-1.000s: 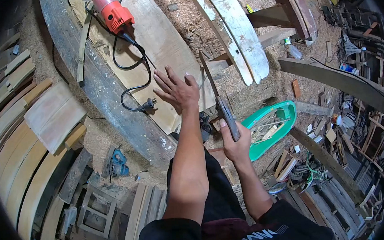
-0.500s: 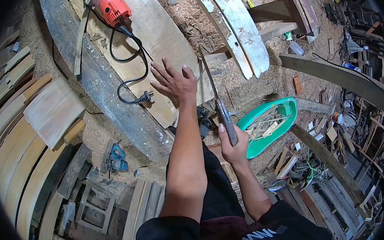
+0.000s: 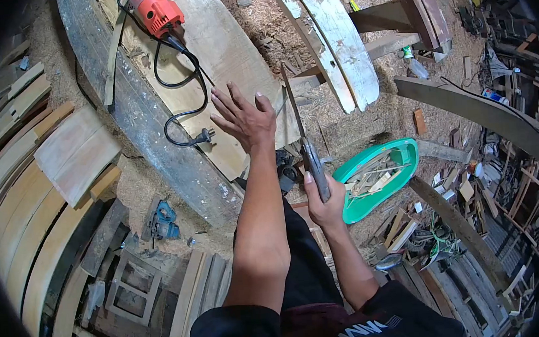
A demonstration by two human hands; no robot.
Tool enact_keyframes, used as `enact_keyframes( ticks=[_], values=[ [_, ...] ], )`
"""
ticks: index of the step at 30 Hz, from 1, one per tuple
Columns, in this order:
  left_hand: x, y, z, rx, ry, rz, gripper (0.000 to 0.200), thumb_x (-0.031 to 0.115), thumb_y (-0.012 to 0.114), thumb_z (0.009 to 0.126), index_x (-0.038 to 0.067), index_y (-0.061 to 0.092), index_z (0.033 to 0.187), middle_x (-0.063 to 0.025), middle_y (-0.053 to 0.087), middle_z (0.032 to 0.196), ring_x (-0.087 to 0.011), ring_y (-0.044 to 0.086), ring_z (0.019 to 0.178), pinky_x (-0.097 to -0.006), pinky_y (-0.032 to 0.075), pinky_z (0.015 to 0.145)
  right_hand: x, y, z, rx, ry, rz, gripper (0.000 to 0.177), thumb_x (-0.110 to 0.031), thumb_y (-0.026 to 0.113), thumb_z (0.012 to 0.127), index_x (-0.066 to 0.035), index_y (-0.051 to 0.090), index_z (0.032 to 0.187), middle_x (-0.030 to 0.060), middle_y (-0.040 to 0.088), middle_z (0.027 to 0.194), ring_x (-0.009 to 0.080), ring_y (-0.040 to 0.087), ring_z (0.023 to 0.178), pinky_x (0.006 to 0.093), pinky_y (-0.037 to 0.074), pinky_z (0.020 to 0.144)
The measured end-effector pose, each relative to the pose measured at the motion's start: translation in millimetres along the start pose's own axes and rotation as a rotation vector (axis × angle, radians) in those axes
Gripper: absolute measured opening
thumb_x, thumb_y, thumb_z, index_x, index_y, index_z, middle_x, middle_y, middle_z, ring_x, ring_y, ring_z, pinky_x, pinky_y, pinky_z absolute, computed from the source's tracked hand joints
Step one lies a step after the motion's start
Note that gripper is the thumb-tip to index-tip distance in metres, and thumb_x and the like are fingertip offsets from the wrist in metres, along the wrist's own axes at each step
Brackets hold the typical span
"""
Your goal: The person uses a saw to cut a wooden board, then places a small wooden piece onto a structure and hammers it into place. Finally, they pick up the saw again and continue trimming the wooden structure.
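Observation:
My left hand (image 3: pixel 250 119) lies flat with fingers spread on a wide pale wooden board (image 3: pixel 224 36). In my right hand (image 3: pixel 328 202) is a handsaw (image 3: pixel 298 117), gripped by its dark handle. Its narrow blade appears nearly edge-on and points away from me, alongside the board's right edge. To the left of my left fingers, a black cord with a plug (image 3: pixel 203 135) lies on the board. The cord runs up to a red power tool (image 3: pixel 164 17) at the board's far end.
Beneath the board is a long, worn, curved plank (image 3: pixel 153 133). A green tub (image 3: pixel 355 214) of wood scraps stands right of the saw. Curved timbers (image 3: pixel 339 42) rise ahead. A blue power tool (image 3: pixel 163 221) sits on the ground at left, near stacked boards (image 3: pixel 27 232).
My right hand and the saw handle have shifted slightly left, and the blade's tip has moved slightly right and forward. The left hand stays nearly in place on the board.

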State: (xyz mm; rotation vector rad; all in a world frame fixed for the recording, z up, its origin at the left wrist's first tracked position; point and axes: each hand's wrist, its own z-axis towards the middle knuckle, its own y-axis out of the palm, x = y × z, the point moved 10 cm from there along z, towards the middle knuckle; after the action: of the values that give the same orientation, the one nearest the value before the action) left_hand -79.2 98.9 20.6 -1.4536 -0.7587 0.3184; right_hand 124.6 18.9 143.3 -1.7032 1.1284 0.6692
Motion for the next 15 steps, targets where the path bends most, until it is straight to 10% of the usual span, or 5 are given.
enact_keyframes(
  ticks=[15],
  values=[
    [0.5, -1.0, -1.2, 0.019, 0.015, -0.011, 0.072, 0.040, 0.050, 0.093, 0.007, 0.029, 0.153, -0.0258, 0.016, 0.162, -0.0376, 0.012, 0.152, -0.0638, 0.007, 0.117, 34.9, 13.3, 4.0, -0.004, 0.007, 0.050, 0.028, -0.012, 0.066, 0.092, -0.002, 0.055, 0.069, 0.0039, 0.044, 0.054, 0.0101, 0.041, 0.049, 0.0317, 0.036, 0.047]
  ],
)
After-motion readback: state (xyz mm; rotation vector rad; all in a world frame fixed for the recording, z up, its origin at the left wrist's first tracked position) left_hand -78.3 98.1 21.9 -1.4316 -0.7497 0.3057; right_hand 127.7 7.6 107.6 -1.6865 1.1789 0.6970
